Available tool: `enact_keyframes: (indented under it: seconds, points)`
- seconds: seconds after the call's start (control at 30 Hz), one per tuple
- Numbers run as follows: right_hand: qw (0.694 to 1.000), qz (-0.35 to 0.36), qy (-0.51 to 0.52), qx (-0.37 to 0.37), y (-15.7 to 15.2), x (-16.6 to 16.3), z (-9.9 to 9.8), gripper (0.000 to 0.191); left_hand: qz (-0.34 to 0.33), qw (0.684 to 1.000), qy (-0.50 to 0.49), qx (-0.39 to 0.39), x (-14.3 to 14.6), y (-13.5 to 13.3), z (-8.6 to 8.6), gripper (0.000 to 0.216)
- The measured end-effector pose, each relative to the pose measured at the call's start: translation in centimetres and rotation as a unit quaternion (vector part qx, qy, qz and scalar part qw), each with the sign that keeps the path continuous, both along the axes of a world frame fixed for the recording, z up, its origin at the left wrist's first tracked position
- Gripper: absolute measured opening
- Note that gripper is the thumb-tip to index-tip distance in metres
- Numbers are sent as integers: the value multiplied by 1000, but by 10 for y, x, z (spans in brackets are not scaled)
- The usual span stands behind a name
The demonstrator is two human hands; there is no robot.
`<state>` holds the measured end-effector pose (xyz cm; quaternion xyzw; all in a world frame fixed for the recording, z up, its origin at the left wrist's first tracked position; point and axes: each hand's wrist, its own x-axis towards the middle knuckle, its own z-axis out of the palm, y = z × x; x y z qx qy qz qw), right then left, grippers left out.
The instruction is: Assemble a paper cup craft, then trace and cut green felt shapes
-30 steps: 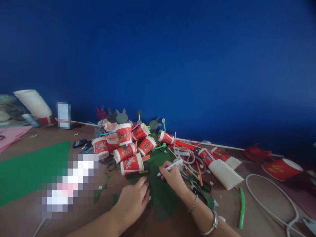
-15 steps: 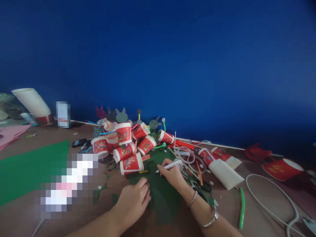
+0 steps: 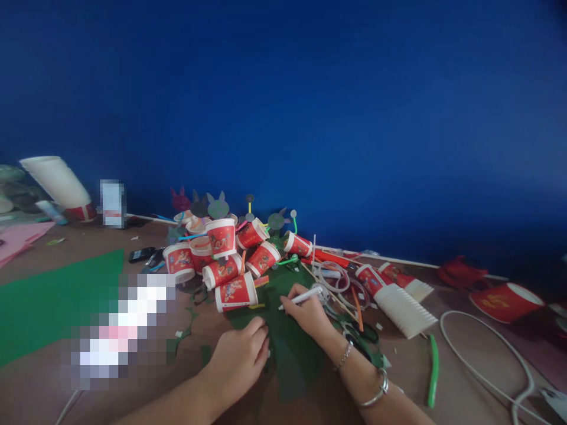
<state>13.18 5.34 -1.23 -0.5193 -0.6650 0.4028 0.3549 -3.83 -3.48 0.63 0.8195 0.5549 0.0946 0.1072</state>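
In my right hand (image 3: pixel 305 310) is a white marker pen (image 3: pixel 301 296), its tip pointing left over a sheet of dark green paper (image 3: pixel 296 360). My left hand (image 3: pixel 241 351) rests at the left edge of that paper with its fingers curled together. What lies under those fingers, if anything, is hidden. Just beyond both hands is a pile of red and white paper cups (image 3: pixel 236 293), several tipped on their sides. Among them stand paper animal heads, one of them a grey-green head with ears (image 3: pixel 218 206).
Stacked white-rimmed cups (image 3: pixel 405 310) lie to the right, near a green stick (image 3: pixel 433 372) and a looped white cable (image 3: pixel 487 330). Scissors (image 3: pixel 365 333) sit by my right wrist. A larger green sheet (image 3: pixel 57 301) is on the left. Behind everything rises a blue wall (image 3: pixel 283 106).
My right hand and the marker have shifted very slightly left. My left hand stays nearly in place, and the cups have not moved.
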Motion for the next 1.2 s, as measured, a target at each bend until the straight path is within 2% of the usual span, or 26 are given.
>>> enact_keyframes:
  seconds: [0.33,0.57,0.77,1.03,1.2]
  points:
    - [998,-42,52,15,1,3,0,26,-1,1000,2,8,-1,1,-1,28]
    - [1000,-13,21,11,0,2,-1,26,-2,1000,7,11,-1,-1,-2,27]
    - [999,-17,-4,32,0,2,0,24,3,1000,4,1,0,0,1,27]
    - [997,-52,39,33,0,4,-1,26,0,1000,0,2,0,0,1,27]
    - [999,-28,19,21,1,5,-4,26,1,1000,-8,9,-1,0,-1,27]
